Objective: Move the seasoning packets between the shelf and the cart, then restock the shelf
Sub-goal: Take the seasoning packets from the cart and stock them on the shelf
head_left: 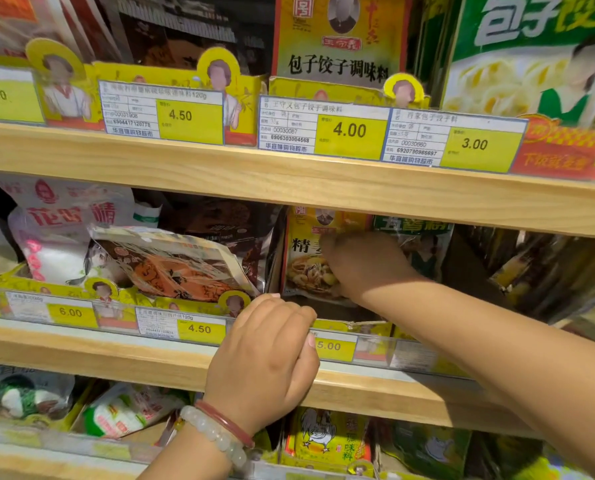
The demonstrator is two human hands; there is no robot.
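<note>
I have my right hand (pixel 365 265) reached into the middle shelf (pixel 289 362), pressed against the front of a yellow seasoning packet (pixel 306 268) that stands upright between a dark pouch and a green-topped packet (pixel 417 244). The hand is blurred, so I cannot tell whether its grip has closed on the packet or only touches it. My left hand (pixel 265 362) rests on the shelf's front edge over the price tag strip (pixel 199 329), fingers curled on the lip, holding no packet. No cart shows from here, so I judge this to be either the pulling or the restocking step at the shelf; I cannot say which. The next move calls for a sure pinch on the packet's top edge, keeping it clear of the shelf board above.
</note>
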